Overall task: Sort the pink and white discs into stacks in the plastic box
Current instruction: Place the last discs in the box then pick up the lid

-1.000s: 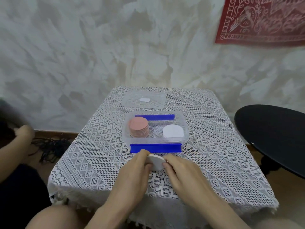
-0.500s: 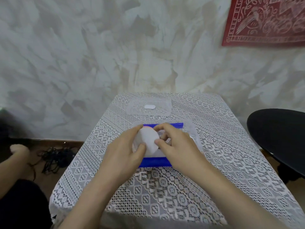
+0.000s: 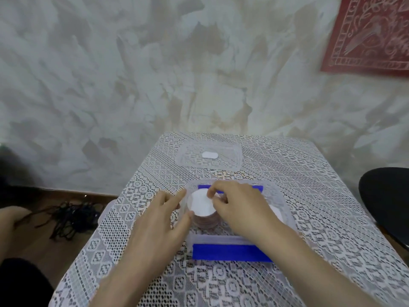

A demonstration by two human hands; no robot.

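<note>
A clear plastic box (image 3: pixel 285 209) with blue clips stands on the lace-covered table (image 3: pixel 332 218). In its left half is a stack of pink discs (image 3: pixel 205 222). A white disc (image 3: pixel 200 204) lies tilted on top of that stack, and my right hand (image 3: pixel 241 207) pinches its far edge between thumb and forefinger. My left hand (image 3: pixel 161 220) is beside the box's left wall with fingers straight, its thumb close to the disc's near edge. The white stack (image 3: pixel 277 212) in the right half is mostly hidden behind my right hand.
The box's clear lid (image 3: pixel 230 160) lies flat at the back of the table. A black round seat (image 3: pixel 389 204) stands at the right. Dark cables (image 3: pixel 73 216) lie on the floor at the left, near another person's arm (image 3: pixel 11 218).
Both hands lifted a white disc from the table's front edge and carried it into the box. It now lies on the pink stack, and my left hand has let go and spread.
</note>
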